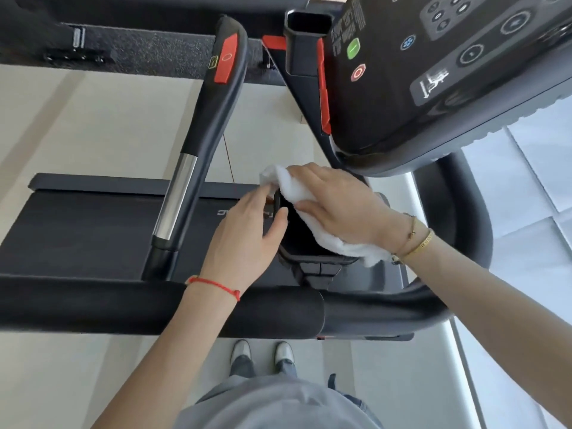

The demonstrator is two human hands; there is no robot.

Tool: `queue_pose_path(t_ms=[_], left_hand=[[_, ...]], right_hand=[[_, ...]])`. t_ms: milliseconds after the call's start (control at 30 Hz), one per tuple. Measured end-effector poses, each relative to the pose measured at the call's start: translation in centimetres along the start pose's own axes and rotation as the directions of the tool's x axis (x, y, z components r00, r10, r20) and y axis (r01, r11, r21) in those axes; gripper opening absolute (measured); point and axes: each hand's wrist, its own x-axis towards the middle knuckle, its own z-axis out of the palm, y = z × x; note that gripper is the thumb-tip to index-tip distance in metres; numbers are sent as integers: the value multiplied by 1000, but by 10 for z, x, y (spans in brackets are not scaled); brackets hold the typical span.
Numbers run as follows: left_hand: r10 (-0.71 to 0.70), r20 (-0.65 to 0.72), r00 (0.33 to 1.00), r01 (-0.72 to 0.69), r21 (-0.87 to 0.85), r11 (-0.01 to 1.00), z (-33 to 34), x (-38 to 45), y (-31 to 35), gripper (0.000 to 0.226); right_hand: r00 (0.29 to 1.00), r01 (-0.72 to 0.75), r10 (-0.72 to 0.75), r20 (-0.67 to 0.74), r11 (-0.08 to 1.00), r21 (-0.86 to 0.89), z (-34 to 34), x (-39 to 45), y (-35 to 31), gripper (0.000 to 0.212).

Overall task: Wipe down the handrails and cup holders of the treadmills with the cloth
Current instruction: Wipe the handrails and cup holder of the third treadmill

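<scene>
The right hand (340, 209) presses the white cloth (328, 236) over the near cup holder (309, 258), its fingers (309, 174) flat; the left hand (244, 230) grips the holder's rim. The far cup holder (306, 41) and handrails (198, 144) beyond the fingers probably remain to be wiped.

Pale beige floor (93, 125) (smooth), with bright glossy tiles (532, 168) at right.

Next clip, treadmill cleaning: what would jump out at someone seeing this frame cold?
The white cloth at centre, pressed by the right hand onto the rim of the black cup holder, stands out against the dark machine. The left hand grips the holder's left edge. Next come the red panel on the handrail upper left and the console with its green and red buttons upper right.
</scene>
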Motion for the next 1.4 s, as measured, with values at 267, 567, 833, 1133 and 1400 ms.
queue_pose_path(t_ms=[267, 567, 833, 1133, 1400], left_hand=[[-35, 1, 999, 35, -47, 998, 1, 2, -1, 32], [-40, 14, 999, 41, -64, 997, 2, 3, -2, 30], [-20, 16, 1000, 21, -59, 998, 4, 4, -5, 34], [-12, 14, 1000, 13, -78, 997, 3, 3, -6, 27], [-10, 8, 1000, 10, -82, 997, 4, 4, -6, 28]], right_hand=[[997, -66, 68, -30, 996, 59, 0, -33, 21, 51], [999, 48, -50, -18, 995, -91, 0, 1, 10, 41], [985, -152, 167, -48, 962, 227, 13, -50, 15, 59], [987, -109, 106, -125, 994, -15, 13, -10, 8, 47], [860, -419, 506, -69, 775, 472, 26, -58, -13, 69]])
